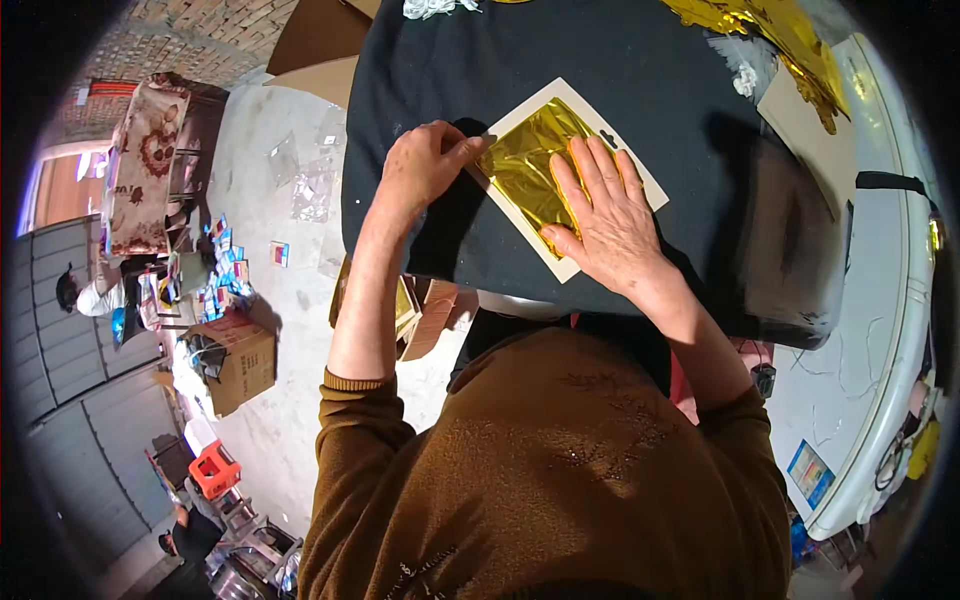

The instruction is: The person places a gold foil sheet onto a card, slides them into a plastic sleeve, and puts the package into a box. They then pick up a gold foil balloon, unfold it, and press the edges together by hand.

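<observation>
A cream-coloured card [652, 188] with a hang slot lies tilted on the black cloth-covered table [640, 50]. Over most of the card spreads a crinkled sheet of gold foil [530, 190]. My right hand [610, 225] rests flat on the foil, fingers stretched out and slightly spread. At the card's left corner, my left hand [425, 165] has its fingers curled and its thumb against the foil's edge, seemingly pinching it. The fingertips of that hand are partly hidden.
More gold foil [800, 50] hangs at the table's far right, beside a leaning pale board [800, 130]. White strings [440, 8] lie at the far edge. Below the table's left side stands an open carton [425, 320]. Two people are at the far left.
</observation>
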Motion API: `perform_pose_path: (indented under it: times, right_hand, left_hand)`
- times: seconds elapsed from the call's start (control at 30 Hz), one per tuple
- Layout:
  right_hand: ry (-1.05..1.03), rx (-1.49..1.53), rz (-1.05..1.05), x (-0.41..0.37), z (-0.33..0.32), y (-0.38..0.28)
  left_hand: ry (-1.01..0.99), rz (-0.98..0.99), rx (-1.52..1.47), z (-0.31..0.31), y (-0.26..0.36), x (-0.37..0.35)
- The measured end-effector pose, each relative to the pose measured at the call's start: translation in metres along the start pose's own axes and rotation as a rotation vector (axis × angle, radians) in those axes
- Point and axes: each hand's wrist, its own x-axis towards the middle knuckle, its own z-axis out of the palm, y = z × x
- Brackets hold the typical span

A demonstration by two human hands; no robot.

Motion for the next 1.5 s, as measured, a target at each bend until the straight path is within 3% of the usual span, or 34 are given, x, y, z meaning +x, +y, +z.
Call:
perform_pose_path:
  times: [0.27, 0.37, 0.57, 0.6, 0.9, 1.0, 1.13, 1.17, 1.23, 1.27, 1.3, 1.5]
  right_hand:
    - [-0.026, -0.027, 0.033, 0.001, -0.002, -0.002]
    - [-0.033, -0.016, 0.045, 0.001, -0.003, -0.003]
    - [-0.039, -0.040, 0.049, 0.001, 0.000, -0.003]
    - [-0.034, -0.044, 0.045, 0.002, 0.003, -0.003]
    - [-0.033, 0.000, 0.036, 0.002, 0.003, -0.001]
    - [-0.036, -0.067, 0.034, 0.000, 0.004, -0.001]
    - [-0.045, -0.103, 0.043, 0.002, 0.003, -0.003]
    - [-0.137, -0.107, 0.048, 0.004, -0.001, -0.004]
    - [-0.319, -0.120, 0.072, 0.007, -0.024, -0.008]
    - [-0.275, -0.082, 0.067, 0.006, -0.020, -0.007]
    - [-0.091, -0.080, 0.044, 0.001, 0.000, -0.002]
    - [-0.064, -0.033, 0.052, 0.001, -0.003, -0.003]
  left_hand:
    - [-0.316, -0.203, -0.026, -0.023, 0.010, 0.026]
    - [-0.435, -0.182, -0.077, -0.025, 0.003, 0.031]
    - [-0.358, -0.154, -0.097, -0.016, 0.007, 0.025]
    - [-0.317, -0.082, -0.064, -0.009, 0.003, 0.026]
    - [-0.187, -0.054, 0.172, 0.002, -0.004, 0.020]
    - [0.091, 0.220, 0.520, 0.005, 0.005, 0.007]
    - [0.204, 0.708, 0.230, 0.022, 0.031, 0.007]
    - [0.222, 0.798, 0.167, 0.034, 0.035, 0.009]
    - [0.169, 0.776, 0.252, 0.054, 0.032, 0.012]
    - [0.154, 0.771, 0.266, 0.064, 0.030, 0.014]
    - [0.140, 0.767, 0.279, 0.073, 0.027, 0.016]
    - [0.212, 0.762, 0.379, 0.081, 0.024, 0.016]
